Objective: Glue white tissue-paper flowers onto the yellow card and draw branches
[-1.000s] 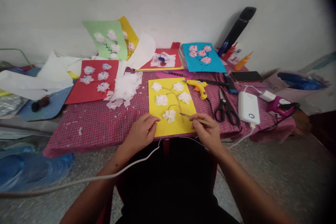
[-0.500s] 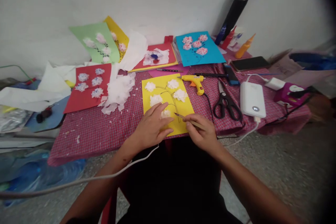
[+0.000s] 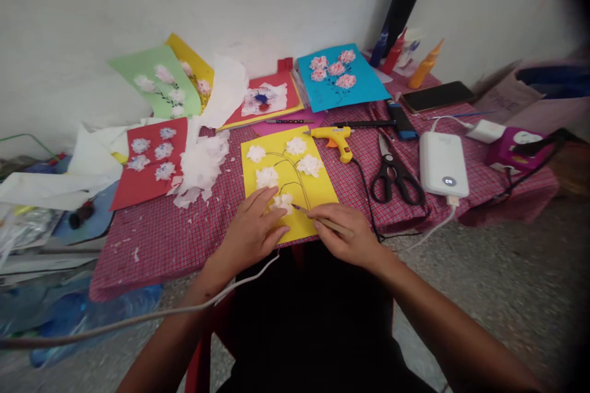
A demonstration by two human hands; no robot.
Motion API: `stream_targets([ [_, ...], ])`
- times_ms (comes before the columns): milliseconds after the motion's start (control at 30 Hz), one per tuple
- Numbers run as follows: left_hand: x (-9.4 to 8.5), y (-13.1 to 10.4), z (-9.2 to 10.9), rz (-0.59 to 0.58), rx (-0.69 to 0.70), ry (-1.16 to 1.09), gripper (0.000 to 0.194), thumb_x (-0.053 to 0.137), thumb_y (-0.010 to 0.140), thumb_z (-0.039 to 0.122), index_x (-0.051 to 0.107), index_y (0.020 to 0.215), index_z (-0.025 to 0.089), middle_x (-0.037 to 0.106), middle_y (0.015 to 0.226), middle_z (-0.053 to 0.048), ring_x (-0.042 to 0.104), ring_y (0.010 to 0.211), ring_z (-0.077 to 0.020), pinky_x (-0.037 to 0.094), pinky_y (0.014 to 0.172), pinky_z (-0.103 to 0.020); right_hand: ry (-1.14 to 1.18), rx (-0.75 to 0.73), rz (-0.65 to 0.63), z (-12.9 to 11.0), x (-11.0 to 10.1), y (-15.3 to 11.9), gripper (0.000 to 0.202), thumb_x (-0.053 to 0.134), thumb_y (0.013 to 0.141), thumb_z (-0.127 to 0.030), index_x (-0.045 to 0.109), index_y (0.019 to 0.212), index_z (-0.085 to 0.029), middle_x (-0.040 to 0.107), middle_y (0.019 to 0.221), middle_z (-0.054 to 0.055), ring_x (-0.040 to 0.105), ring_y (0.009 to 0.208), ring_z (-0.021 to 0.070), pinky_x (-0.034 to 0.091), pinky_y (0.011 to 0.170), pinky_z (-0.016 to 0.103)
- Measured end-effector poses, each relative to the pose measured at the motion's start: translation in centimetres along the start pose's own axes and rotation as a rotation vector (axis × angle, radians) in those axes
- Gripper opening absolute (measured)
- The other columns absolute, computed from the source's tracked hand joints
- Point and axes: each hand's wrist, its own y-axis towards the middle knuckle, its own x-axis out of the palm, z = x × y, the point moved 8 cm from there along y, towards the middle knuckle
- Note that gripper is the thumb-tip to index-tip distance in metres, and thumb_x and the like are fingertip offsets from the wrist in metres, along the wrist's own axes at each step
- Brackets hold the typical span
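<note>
Flat on the table lies a yellow sheet (image 3: 318,196) with drawn stems and several white paper flowers. My left hand (image 3: 253,221) rests on its lower left part, fingers spread, beside the lowest white flower (image 3: 283,202). In my right hand (image 3: 343,233) is a thin paintbrush (image 3: 334,225), pinched like a pen. Its dark tip touches or hovers at the right edge of that flower; I cannot tell which. Just above the sheet's right edge lies a yellow glue gun (image 3: 335,138). Black-handled scissors (image 3: 394,181) are to the right.
Torn white paper (image 3: 203,163) and a red flower card (image 3: 152,159) lie left. A blue flower card (image 3: 341,77) stands behind. On the right are a white power bank (image 3: 443,163), a phone (image 3: 437,96) and paint bottles (image 3: 426,64). A white cable (image 3: 184,309) crosses my left forearm.
My right hand has moved left with the paintbrush, bringing its tip from the stem to the lowest flower. My left hand has drawn back slightly, uncovering more of that flower. The view has shifted a little.
</note>
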Motion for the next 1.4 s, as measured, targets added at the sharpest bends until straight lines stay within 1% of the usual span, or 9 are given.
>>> stream_targets([
  [200,-0.2,-0.3,0.1,0.022,-0.006,-0.014,0.017,0.065,0.096,0.029,0.072,0.108,0.019,0.05,0.154,-0.017,0.043,0.148,-0.035,0.042,0.121,-0.06,0.022,0.028,-0.026,0.3,0.1,-0.1,0.024,0.06,0.094,-0.016,0.071,0.114,-0.025,0.08,0.102,0.005,0.076,0.09,0.0196,0.062,0.081,0.035],
  [367,0.3,-0.5,0.7,-0.034,0.027,-0.047,0.015,0.066,0.096,0.032,0.073,0.098,0.019,0.047,0.158,-0.016,0.042,0.148,-0.0361,0.042,0.121,-0.061,0.054,0.098,0.047,0.8,-0.7,-0.1,0.016,0.059,0.095,-0.018,0.071,0.104,-0.024,0.078,0.096,0.006,0.075,0.085,0.019,0.06,0.075,0.033],
  [500,0.4,-0.5,0.8,-0.023,0.015,-0.064,0.021,0.066,0.097,0.033,0.073,0.111,0.02,0.046,0.159,-0.017,0.042,0.149,-0.0365,0.041,0.121,-0.06,0.092,0.16,0.052,1.2,-0.9,-0.3,0.01,0.061,0.095,-0.019,0.07,0.096,-0.023,0.074,0.084,0.003,0.07,0.071,0.0165,0.055,0.063,0.029],
  [600,0.4,-0.8,0.6,0.008,0.008,-0.061,0.032,0.066,0.096,0.033,0.069,0.125,0.02,0.046,0.159,-0.017,0.043,0.148,-0.0368,0.043,0.12,-0.06,0.102,0.171,0.019,1.4,-0.7,-0.5,0.011,0.061,0.095,-0.021,0.071,0.096,-0.024,0.075,0.085,0.004,0.071,0.073,0.0178,0.056,0.065,0.03],
  [667,0.0,-1.4,0.0,0.081,-0.025,-0.054,0.028,0.063,0.098,0.028,0.068,0.125,0.022,0.055,0.15,-0.016,0.052,0.14,-0.0336,0.048,0.115,-0.057,0.107,0.177,0.005,1.4,-0.6,-0.5,0.011,0.062,0.095,-0.021,0.072,0.097,-0.024,0.076,0.09,0.005,0.072,0.078,0.0192,0.057,0.068,0.032],
  [733,-0.7,-2.1,-1.4,0.199,-0.114,-0.043,0.023,0.058,0.099,0.022,0.069,0.119,0.023,0.067,0.129,-0.013,0.062,0.122,-0.0277,0.054,0.105,-0.049,0.117,0.201,0.002,1.6,-0.6,-0.5,0.011,0.062,0.095,-0.022,0.073,0.097,-0.024,0.076,0.089,0.005,0.073,0.078,0.0192,0.057,0.068,0.031],
  [833,-1.3,-3.1,-3.7,0.28,-0.269,-0.018,0.016,0.058,0.099,0.022,0.07,0.109,0.02,0.07,0.1,-0.008,0.065,0.099,-0.0239,0.055,0.091,-0.042,0.129,0.24,0.018,1.7,-0.8,-0.5,0.01,0.063,0.094,-0.023,0.073,0.094,-0.024,0.076,0.085,0.003,0.071,0.072,0.018,0.056,0.063,0.03],
  [1033,0.2,-2.4,-4.3,0.104,-0.267,-0.004,0.016,0.06,0.099,0.027,0.074,0.098,0.019,0.069,0.092,-0.008,0.064,0.091,-0.0232,0.052,0.084,-0.039,0.134,0.276,0.02,2.0,-0.7,-0.6,0.008,0.066,0.093,-0.024,0.073,0.096,-0.024,0.076,0.084,0.003,0.07,0.07,0.0181,0.054,0.062,0.03],
  [1400,1.5,-1.0,-3.1,-0.021,-0.239,0.184,0.022,0.054,0.1,0.019,0.069,0.085,0.017,0.065,0.084,-0.01,0.061,0.083,-0.0261,0.047,0.076,-0.04,0.116,0.327,0.033,2.4,-0.8,-1.1,0.009,0.066,0.095,-0.027,0.074,0.095,-0.024,0.075,0.086,0.004,0.07,0.075,0.0195,0.056,0.067,0.032],
])
